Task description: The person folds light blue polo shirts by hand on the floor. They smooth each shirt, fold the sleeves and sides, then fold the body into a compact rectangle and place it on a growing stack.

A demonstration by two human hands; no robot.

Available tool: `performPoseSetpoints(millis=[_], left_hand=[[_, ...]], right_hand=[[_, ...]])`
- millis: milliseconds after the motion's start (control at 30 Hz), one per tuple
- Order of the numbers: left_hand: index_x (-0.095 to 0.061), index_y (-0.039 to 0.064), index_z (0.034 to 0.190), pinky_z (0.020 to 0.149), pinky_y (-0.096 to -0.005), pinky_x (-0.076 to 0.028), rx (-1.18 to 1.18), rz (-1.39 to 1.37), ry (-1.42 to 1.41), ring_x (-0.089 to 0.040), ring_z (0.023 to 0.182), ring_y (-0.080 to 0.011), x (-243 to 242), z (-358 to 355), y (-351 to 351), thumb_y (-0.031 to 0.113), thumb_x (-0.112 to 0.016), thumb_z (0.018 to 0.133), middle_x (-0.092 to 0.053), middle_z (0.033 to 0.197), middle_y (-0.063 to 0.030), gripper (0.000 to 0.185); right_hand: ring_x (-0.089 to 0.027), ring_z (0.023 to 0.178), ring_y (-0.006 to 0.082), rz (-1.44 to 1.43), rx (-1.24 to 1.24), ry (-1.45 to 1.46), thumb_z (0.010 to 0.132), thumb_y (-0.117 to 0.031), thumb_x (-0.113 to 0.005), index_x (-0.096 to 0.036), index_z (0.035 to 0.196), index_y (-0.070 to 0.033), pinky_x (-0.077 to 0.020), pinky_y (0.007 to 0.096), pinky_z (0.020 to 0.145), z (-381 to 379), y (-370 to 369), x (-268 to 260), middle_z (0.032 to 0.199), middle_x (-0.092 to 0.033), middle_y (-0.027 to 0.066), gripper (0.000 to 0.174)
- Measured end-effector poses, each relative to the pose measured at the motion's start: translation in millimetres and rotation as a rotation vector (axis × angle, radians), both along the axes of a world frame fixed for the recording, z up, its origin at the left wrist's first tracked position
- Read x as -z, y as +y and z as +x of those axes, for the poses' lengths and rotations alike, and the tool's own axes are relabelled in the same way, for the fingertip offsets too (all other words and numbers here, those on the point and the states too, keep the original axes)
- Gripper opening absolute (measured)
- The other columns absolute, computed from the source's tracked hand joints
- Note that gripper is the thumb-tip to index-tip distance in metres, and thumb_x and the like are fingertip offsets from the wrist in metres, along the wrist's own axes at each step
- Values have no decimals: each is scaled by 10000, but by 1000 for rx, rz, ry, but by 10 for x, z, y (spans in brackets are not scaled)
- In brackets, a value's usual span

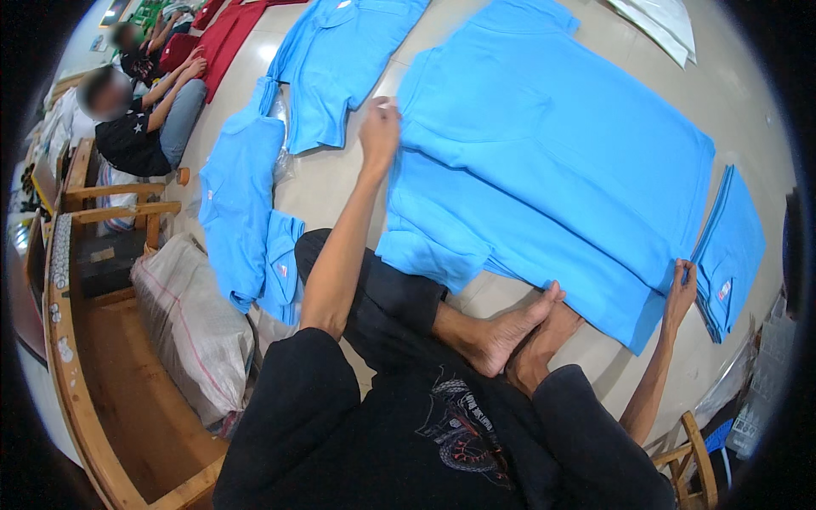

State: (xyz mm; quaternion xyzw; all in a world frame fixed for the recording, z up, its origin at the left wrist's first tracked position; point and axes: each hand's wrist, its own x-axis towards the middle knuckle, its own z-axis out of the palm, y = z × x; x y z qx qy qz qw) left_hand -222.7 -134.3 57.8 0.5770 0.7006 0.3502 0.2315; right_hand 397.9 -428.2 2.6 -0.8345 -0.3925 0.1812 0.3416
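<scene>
A large light-blue knit shirt (574, 134) lies spread on the tiled floor before me, one long side folded inward over a lower part. My left hand (380, 127) pinches the shirt's edge at its upper left, near the shoulder. With thumb and fingers, my right hand (683, 284) grips the lower right edge by the hem. A sleeve (433, 255) of the same cloth lies near my knee. Just right of my right hand is a folded blue shirt (733, 255) with a small label. My bare feet touch the shirt's near edge.
More blue shirts (239, 191) lie at left, with another blue pile (344, 64) beyond. White cloth (663, 25) is at the upper right. A woven sack (197, 331) stands by a wooden frame (89, 408). Two people sit at upper left near red garments (229, 38).
</scene>
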Motion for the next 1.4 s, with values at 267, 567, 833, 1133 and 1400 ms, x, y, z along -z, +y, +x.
performPoseSetpoints(millis=[267, 567, 833, 1133, 1400], left_hand=[[-485, -35, 1370, 1009, -504, -450, 195, -75, 374, -639, 1094, -459, 458, 36, 216, 329, -709, 927, -672, 1208, -249, 615], [-477, -1, 1401, 629, -235, -361, 252, 69, -219, -446, 653, -71, 242, 124, -54, 128, -661, 1001, -560, 703, 7, 458], [-545, -6, 1338, 563, -222, -182, 175, 55, -341, -255, 603, -22, 399, 3, -218, 130, -703, 987, -338, 625, 104, 408], [-563, 14, 1343, 578, -222, -252, 214, -195, -440, -373, 618, -17, 269, -205, -138, 183, -731, 964, -491, 686, 93, 448], [-595, -9, 1321, 877, -268, -430, 159, -155, -336, -557, 969, -127, 129, 36, -152, 306, -741, 956, -622, 1100, -55, 504]], right_hand=[[-669, 1048, 258, 137, -57, -254, 1005, -210, -620, -743, 1150, -18, -481, 359, 973, -140, 208, -12, 1110, -737, 146, 271], [-644, 925, 220, 274, 109, -207, 977, -102, -642, -757, 1129, -55, -490, 314, 838, -214, 61, -55, 1014, -671, 102, 196], [-638, 850, 231, 224, 93, -339, 967, -113, -663, -762, 1154, -124, -501, 328, 752, -241, 24, 24, 1015, -635, 110, 212], [-662, 916, 248, 173, 126, -321, 965, -145, -673, -770, 1144, -150, -513, 349, 767, -254, -31, 52, 1067, -654, 99, 204], [-685, 941, 267, 145, 112, -491, 960, -145, -666, -756, 1183, -179, -534, 366, 777, -293, 124, -28, 1152, -669, 88, 243]])
